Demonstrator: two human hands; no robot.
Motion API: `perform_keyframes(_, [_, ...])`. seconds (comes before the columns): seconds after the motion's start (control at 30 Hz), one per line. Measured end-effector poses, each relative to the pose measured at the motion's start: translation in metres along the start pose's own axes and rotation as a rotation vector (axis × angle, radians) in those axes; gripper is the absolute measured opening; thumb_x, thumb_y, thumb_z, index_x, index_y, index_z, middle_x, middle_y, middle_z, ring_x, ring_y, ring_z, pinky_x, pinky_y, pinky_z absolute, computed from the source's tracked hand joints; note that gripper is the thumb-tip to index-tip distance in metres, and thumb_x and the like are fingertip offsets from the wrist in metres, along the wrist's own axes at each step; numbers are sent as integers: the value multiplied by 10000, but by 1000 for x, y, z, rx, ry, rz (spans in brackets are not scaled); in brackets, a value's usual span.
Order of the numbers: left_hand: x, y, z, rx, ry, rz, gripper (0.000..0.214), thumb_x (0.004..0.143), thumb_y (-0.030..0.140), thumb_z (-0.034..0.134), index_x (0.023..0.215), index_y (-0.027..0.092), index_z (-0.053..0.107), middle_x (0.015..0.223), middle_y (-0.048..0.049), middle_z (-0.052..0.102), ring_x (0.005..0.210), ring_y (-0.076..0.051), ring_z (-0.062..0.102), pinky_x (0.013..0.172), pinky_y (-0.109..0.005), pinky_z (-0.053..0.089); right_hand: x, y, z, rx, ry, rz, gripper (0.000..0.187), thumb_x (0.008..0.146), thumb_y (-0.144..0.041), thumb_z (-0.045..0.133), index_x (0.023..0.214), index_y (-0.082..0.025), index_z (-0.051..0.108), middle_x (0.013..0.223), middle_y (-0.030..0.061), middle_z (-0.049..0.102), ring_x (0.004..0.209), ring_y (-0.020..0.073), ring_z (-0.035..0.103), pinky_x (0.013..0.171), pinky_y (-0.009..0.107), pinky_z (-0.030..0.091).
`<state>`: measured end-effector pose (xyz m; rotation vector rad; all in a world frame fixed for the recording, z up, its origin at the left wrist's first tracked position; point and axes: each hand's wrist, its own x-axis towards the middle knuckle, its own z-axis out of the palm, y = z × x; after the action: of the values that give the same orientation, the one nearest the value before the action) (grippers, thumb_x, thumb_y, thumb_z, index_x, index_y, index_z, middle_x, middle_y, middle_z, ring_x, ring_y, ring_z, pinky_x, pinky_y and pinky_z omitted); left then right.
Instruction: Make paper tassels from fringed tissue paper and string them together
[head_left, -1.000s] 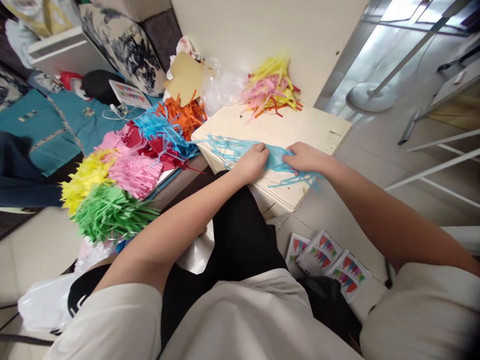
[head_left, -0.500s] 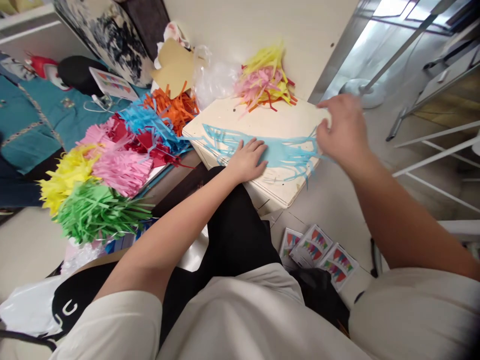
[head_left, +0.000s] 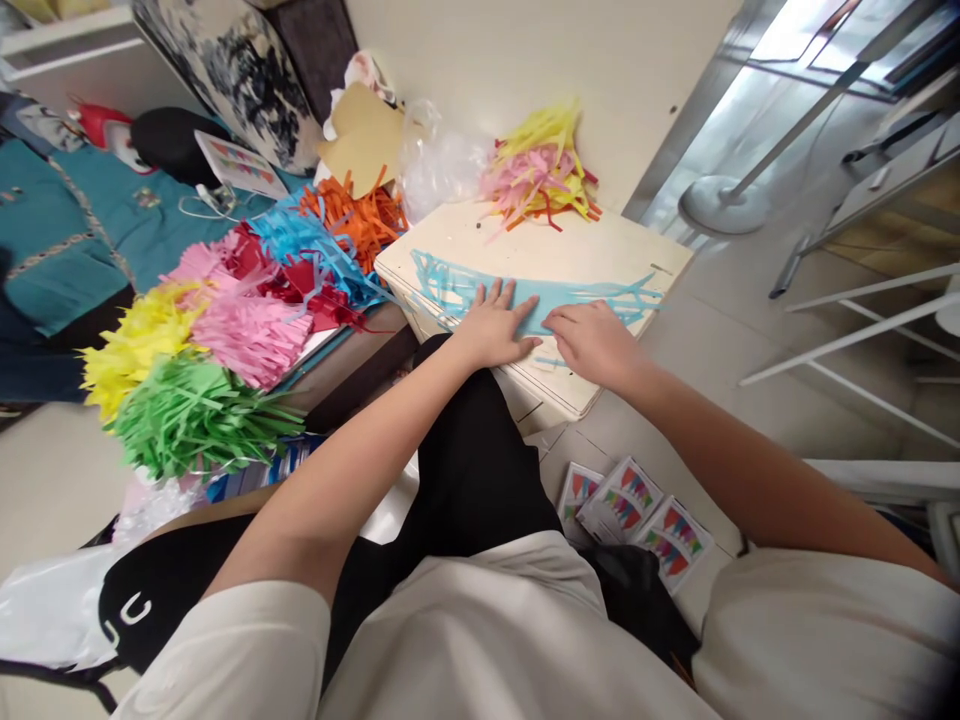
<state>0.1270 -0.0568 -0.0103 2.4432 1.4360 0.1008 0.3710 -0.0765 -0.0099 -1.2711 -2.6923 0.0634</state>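
A light blue fringed paper strip (head_left: 570,292) lies stretched across a cream wooden board (head_left: 525,250). My left hand (head_left: 491,325) rests flat on the strip's middle, fingers spread, pressing it down. My right hand (head_left: 592,340) lies just to its right, fingers curled down onto the strip's near edge. Loose blue fringes fan out at both ends of the strip.
Piles of fringed paper sit to the left: green (head_left: 187,415), yellow (head_left: 135,340), pink (head_left: 251,335), red, blue (head_left: 307,245) and orange (head_left: 352,215). A yellow-pink heap (head_left: 540,165) lies at the board's far edge. Printed packets (head_left: 637,515) lie on the floor. A fan base (head_left: 720,205) stands at the right.
My right hand, which had pulled the strip's end out to the right and up, has come back down beside my left hand. The strip now lies flat.
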Motion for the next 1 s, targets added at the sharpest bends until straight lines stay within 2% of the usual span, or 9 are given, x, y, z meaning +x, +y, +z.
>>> perform_keyframes(0.07, [-2,0,-1,-9,28,0,891,1117,594,684,1853,140,471,1969,-275,286,1864,-509,216,1510,-721,162,-2,-1,-2,37,-5,23,443,1087,-241,523,1423,-165,802,1430,215,836,1296,413,751,1092,545,458])
perform_keyframes(0.17, [-4,-3,-1,-24,72,27,667,1154,485,626,1727,144,630,1915,-272,424,1827,-501,341,1496,-767,176,-3,-4,-3,80,-5,55,458,1083,-323,549,1434,-169,800,1458,228,821,1320,434,737,1111,558,449])
perform_keyframes(0.33, [-7,-5,-2,-40,76,82,717,1052,530,777,1656,157,679,1876,-272,490,1794,-563,374,1464,-862,147,3,-3,-4,110,7,123,372,1084,-278,489,1205,-208,834,1286,202,864,1222,414,747,1097,546,444])
perform_keyframes(0.43, [-10,-5,-4,-54,102,70,540,1076,363,687,1579,169,721,1811,-217,599,1764,-498,466,1496,-800,180,7,1,-7,193,21,221,321,1072,-279,501,1125,-211,810,1162,177,876,1103,379,765,1086,522,472])
perform_keyframes(0.53, [-15,-8,-7,-73,121,63,402,1102,247,564,1429,206,795,1634,-157,767,1679,-407,606,1512,-747,206,5,3,-12,327,25,323,280,1055,-330,555,1114,-213,802,1074,145,870,968,332,763,983,465,527])
perform_keyframes(0.73, [-20,-15,-11,-142,169,55,318,1139,333,588,1225,218,871,1446,-140,868,1494,-371,748,1496,-708,269,3,-2,-15,481,25,378,238,1027,-369,619,1062,-233,811,1055,122,872,1013,317,771,976,451,560])
perform_keyframes(0.83, [-16,-17,-12,-124,193,60,319,1136,349,591,1089,223,880,1381,-138,884,1389,-366,773,1440,-649,384,15,2,-12,379,29,383,256,1047,-379,600,1019,-230,807,1027,138,861,1013,338,747,1046,521,524])
perform_keyframes(0.93, [-13,-19,-12,-116,189,75,332,1129,374,599,1008,223,869,1317,-143,892,1331,-358,768,1344,-560,495,30,11,-9,232,41,281,278,1068,-397,589,987,-233,798,1073,169,856,1142,398,715,1127,603,443])
perform_keyframes(1.0, [-11,-21,-12,-115,203,68,343,1125,396,602,983,222,861,1291,-142,893,1294,-353,764,1294,-526,530,38,18,-8,224,20,236,284,1073,-405,583,995,-235,797,1116,176,854,1175,404,704,1119,589,440])
